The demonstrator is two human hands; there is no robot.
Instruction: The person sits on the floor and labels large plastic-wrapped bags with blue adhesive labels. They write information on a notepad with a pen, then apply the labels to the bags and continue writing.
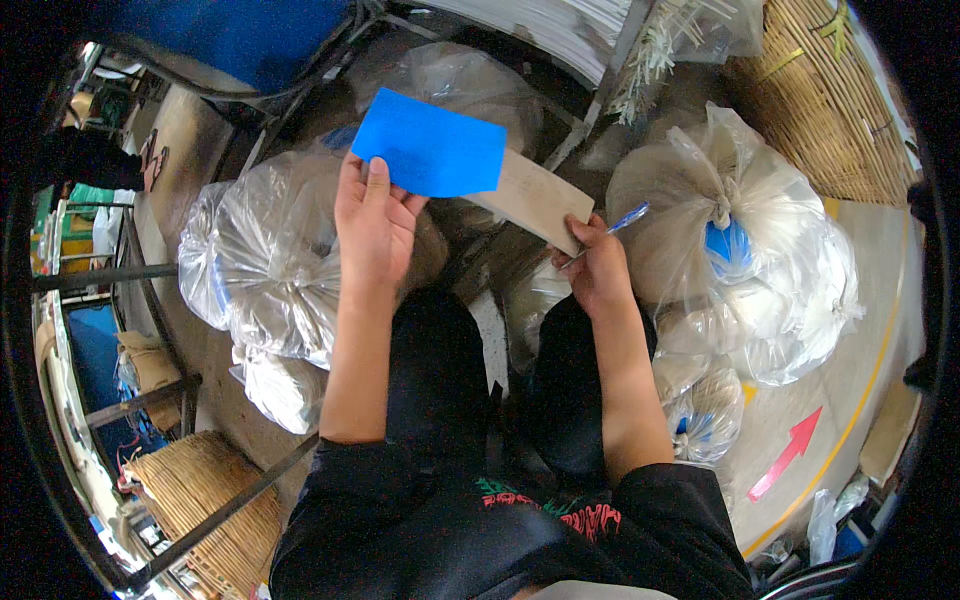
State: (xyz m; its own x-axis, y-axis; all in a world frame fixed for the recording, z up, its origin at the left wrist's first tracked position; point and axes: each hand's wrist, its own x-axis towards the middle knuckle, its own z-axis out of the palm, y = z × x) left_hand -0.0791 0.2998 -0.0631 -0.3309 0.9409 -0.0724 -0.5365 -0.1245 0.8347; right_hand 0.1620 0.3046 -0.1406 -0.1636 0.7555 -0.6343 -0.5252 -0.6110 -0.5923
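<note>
Bags (285, 235) at left, pinching with left hand (378, 225) the near edge of a blue sheet (432, 140), far centre, overlapping a beige board (540, 198), clasping with right hand (602, 262) the board's right end and a pen (630, 217), more bags (780, 215) at right

Solid bright blue on the sheet (430, 145)! Plain beige for the board (545, 197), blue and white on the pen (630, 216). Black trousers (440, 365), black shirt (400, 530) with red and green print! Tan stripes across the basket (840, 110), pinkish-red floor arrow (788, 455)!
</note>
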